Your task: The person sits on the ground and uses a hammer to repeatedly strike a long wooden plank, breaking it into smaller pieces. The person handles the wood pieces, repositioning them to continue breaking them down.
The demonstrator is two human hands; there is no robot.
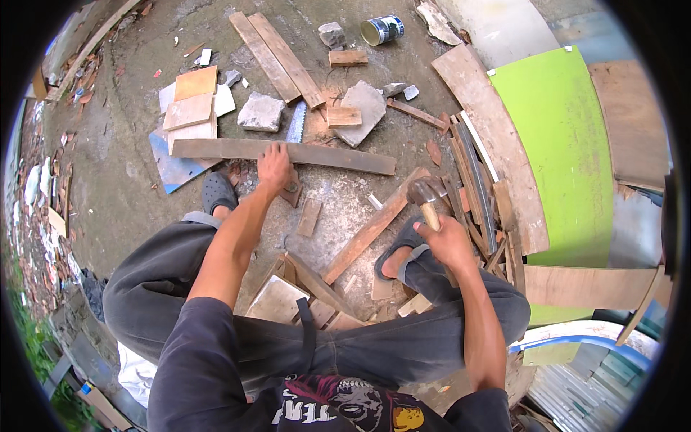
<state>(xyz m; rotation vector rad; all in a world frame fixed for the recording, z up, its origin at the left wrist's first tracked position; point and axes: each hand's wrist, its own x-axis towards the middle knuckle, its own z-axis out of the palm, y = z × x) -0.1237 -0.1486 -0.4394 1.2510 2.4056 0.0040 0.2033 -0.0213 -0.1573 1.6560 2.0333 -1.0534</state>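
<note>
My left hand [273, 167] is closed over the near edge of a long, narrow wooden board [338, 158] that lies crosswise in front of me. A handsaw [296, 124] passes under this board; its toothed blade shows on the far side and a brown handle by my left wrist. In my right hand [448, 241] is a hammer [430, 205], gripped by its light wooden handle, with the dark metal head raised above my right foot. Below the hammer, a reddish wooden plank [374, 229] slants across the ground.
Two planks [277, 57], grey stone blocks [260, 113], and a paint can [381, 30] lie farther off. Wood pieces [191, 108] are stacked at left. Strips of wood [471, 187] and a green panel [554, 144] are at right. Wood offcuts [277, 299] sit between my legs.
</note>
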